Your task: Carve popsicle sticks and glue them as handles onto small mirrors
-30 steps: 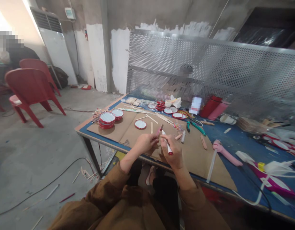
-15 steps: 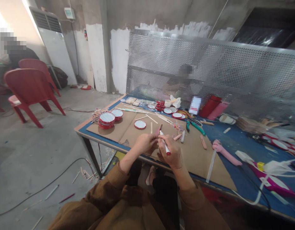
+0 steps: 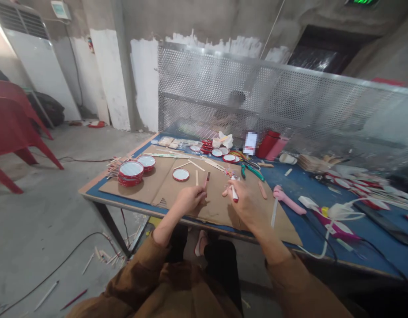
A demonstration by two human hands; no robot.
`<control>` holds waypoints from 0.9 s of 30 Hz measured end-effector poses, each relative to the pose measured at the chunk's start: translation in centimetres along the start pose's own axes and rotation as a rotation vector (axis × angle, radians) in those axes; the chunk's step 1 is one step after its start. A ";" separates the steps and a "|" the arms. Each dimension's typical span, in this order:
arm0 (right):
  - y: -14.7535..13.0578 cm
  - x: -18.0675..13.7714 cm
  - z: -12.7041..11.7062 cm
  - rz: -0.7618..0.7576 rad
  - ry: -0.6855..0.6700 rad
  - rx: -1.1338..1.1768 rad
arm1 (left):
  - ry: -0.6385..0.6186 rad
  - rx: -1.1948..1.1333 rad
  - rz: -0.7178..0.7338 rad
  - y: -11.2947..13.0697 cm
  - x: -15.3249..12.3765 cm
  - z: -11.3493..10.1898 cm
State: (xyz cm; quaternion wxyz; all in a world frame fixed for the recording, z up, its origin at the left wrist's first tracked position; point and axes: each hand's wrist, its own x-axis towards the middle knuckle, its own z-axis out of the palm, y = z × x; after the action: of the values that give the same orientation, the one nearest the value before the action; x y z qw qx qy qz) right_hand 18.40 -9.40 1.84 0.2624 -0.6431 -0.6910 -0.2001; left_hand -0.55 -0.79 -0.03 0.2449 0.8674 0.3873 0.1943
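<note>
My left hand [image 3: 190, 198] is closed on a flat craft stick [image 3: 207, 180], pinkish with a dark upper end, held upright over the cardboard. My right hand [image 3: 245, 201] keeps a white marker [image 3: 235, 193] with a red end in its grip. Its fingertips are low over the cardboard, beside a small bundle of coloured strands [image 3: 228, 172]; what they touch there is hard to make out. A pale loose stick [image 3: 196, 178] and a white disc with a red rim [image 3: 180, 175] lie near my left hand.
Stacked red-rimmed discs [image 3: 130, 173] stand at the left of the cardboard [image 3: 164, 187]. Teal-handled pliers [image 3: 253, 171], a pink glue gun [image 3: 289, 201] and a purple power strip [image 3: 339, 226] with cables lie to the right. A perforated metal panel [image 3: 197, 84] borders the back.
My right hand has moved away from my left, to the right, taking the marker along. The stick stays in my left hand. The view has turned to the right.
</note>
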 end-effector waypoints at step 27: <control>8.7 2.8 -0.4 -0.006 -0.353 -0.520 | -0.006 0.075 0.043 0.0 -0.2 0.1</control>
State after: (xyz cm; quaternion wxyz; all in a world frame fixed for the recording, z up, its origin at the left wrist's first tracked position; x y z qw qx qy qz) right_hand 26.94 -6.62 3.36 -0.0353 -0.7113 -0.6536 -0.2562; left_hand -0.67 -0.99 -0.13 0.2093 0.8846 0.3749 0.1820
